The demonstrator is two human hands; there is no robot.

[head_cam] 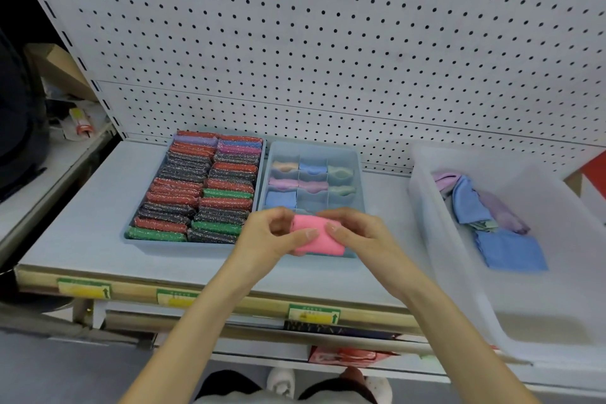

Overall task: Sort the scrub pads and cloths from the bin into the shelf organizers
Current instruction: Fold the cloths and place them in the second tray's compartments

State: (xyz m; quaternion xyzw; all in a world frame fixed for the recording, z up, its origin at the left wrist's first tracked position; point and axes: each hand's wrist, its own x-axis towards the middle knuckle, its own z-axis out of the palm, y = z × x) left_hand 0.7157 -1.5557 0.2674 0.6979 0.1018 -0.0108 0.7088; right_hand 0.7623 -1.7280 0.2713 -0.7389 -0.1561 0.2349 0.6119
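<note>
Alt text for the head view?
The left hand and right hand hold a rolled pink cloth above the near end of a divided organizer holding pastel cloths. A tray of scrub pads sits left of it; a clear bin with loose cloths sits right.

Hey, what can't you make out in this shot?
- Head view, divided organizer: its front row is hidden behind the left hand, right hand and pink cloth.
- Head view, shelf labels: the print is too small and blurred.
- Head view, white bin: its right side is cut off by the frame edge.
</note>
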